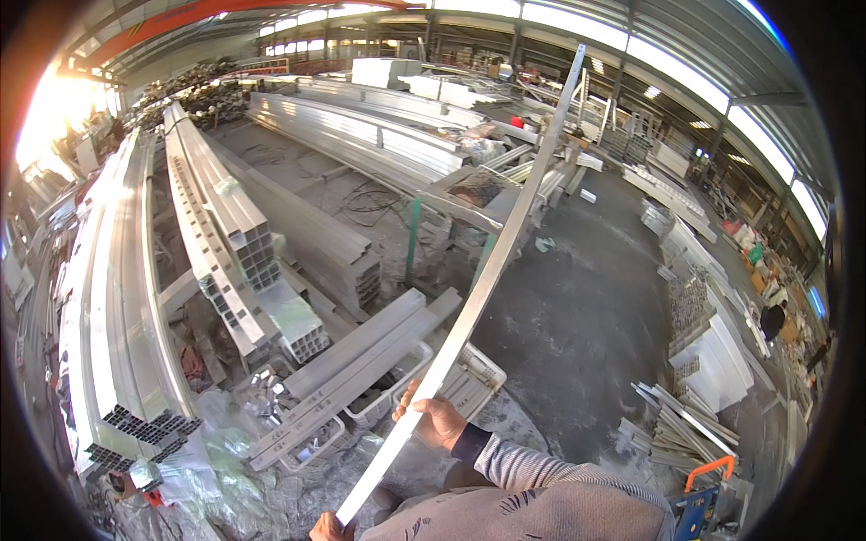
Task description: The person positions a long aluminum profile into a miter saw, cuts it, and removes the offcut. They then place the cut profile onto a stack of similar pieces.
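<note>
A long, straight silver metal bar [487, 282], perhaps aluminium tube, runs slantwise from the lower edge up to the far right. My right hand [440, 422] is closed around it partway along, thumb over the top and fingers at its left side. At the lower edge my left hand [330, 527] grips the near end; much of this hand is cut off by the picture's rim. Below the right hand, white plastic crates [484, 371] stand on the floor. Lengths of metal profile [361, 368] lie across them, left of the bar.
Bundles of long square tubes [239, 216] and a wrapped stack [117, 298] fill the left side. A green-legged stand [413, 239] is beside the bar. Grey floor [577, 307] stretches to the right. Offcuts [686, 424] and an orange-handled blue object [699, 505] are at lower right.
</note>
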Demonstrator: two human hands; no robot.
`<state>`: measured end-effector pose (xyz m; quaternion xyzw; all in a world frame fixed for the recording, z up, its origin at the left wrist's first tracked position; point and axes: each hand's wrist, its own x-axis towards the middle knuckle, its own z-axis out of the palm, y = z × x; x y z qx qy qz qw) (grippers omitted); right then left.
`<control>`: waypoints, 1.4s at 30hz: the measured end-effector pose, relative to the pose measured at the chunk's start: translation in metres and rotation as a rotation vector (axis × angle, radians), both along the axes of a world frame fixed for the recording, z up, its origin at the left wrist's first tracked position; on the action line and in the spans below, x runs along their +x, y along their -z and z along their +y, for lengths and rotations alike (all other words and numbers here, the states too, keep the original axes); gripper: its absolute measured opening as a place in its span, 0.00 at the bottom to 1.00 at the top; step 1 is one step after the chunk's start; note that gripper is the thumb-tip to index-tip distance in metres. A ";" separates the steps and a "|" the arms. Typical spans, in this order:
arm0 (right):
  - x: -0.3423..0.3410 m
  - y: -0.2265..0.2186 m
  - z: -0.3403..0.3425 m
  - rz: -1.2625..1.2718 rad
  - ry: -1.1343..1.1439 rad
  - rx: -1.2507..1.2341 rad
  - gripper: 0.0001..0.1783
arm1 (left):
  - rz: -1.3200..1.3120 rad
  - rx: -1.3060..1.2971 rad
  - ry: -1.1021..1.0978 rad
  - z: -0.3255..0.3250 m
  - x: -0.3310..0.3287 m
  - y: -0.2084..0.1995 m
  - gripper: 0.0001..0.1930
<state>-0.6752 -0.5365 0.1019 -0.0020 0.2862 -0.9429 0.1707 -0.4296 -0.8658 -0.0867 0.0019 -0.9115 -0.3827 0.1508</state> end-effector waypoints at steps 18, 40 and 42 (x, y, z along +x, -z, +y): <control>-0.195 -0.080 -0.148 0.390 -0.166 0.366 0.21 | -0.175 0.072 -0.273 0.003 -0.118 -0.150 0.26; -0.472 -0.052 -0.358 0.494 -0.396 0.769 0.21 | 0.015 0.216 -0.415 0.088 -0.355 -0.243 0.44; -0.491 -0.030 -0.377 0.480 -0.386 0.840 0.18 | 0.017 0.192 -0.448 0.087 -0.367 -0.242 0.43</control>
